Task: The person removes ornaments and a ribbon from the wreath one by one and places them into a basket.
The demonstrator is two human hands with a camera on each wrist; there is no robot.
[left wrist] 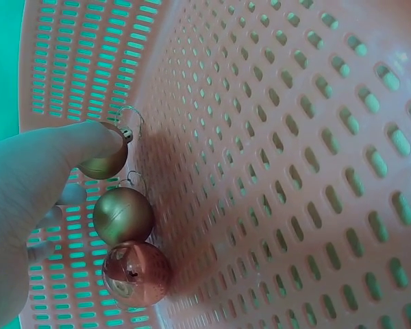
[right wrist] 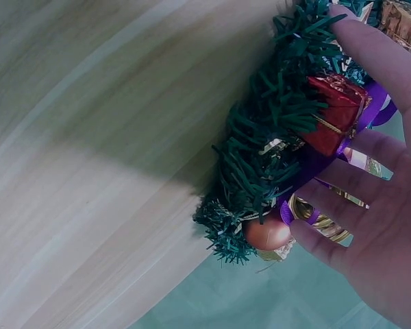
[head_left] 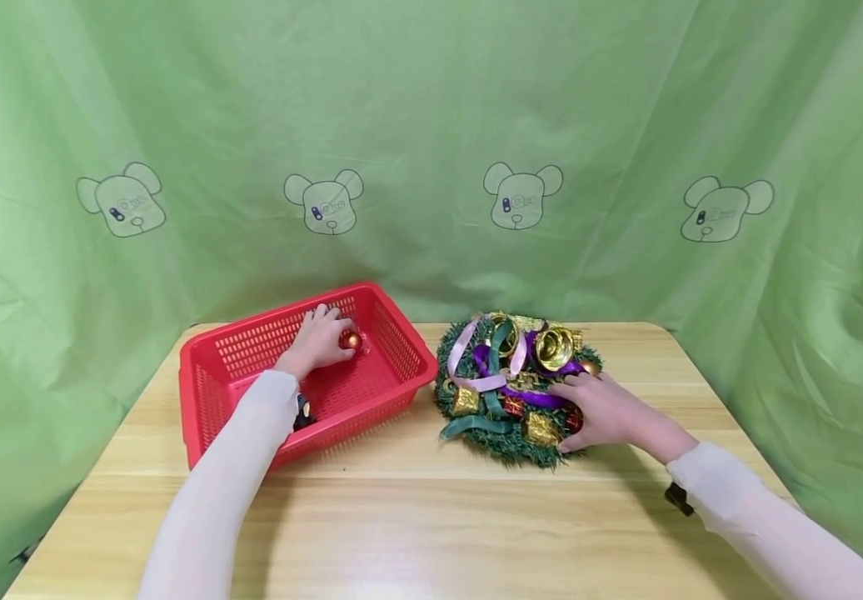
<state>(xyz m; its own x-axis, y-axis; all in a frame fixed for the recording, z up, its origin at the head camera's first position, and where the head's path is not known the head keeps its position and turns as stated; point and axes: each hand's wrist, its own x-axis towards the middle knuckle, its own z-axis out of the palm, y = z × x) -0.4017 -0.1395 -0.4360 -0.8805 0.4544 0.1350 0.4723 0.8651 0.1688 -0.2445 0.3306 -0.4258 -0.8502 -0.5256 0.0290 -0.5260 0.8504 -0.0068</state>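
Nearest us is the wooden tabletop (head_left: 401,533), and over on its right half lies the green wreath (head_left: 510,447) — pretty loaded already, we'd say. On its near part we spot two gold gift boxes (head_left: 540,430) with a small red gift box (head_left: 512,406) between them. At its right side the right hand (head_left: 600,408) rests on it, fingers stretched out, not clasping anything we can see. A purple ribbon (head_left: 547,400) crosses the middle; tied or just laid on, we can't tell. Toward the far side sit two gold bells (head_left: 555,347), plus a copper bauble (head_left: 589,367) at the far right.

Over on the left is the red basket (head_left: 364,417). Our left hand (head_left: 319,340) reaches down inside, toward its far right, gripping a gold bauble (left wrist: 104,163) with the thumb over it. A second gold bauble (left wrist: 123,216) and a shiny reddish bauble (left wrist: 135,274) lie close by. So our tally: most ornaments on the wreath, three baubles in the basket — whether those are going in or coming out, we can't say. Farthest off hangs the green curtain (head_left: 416,83).
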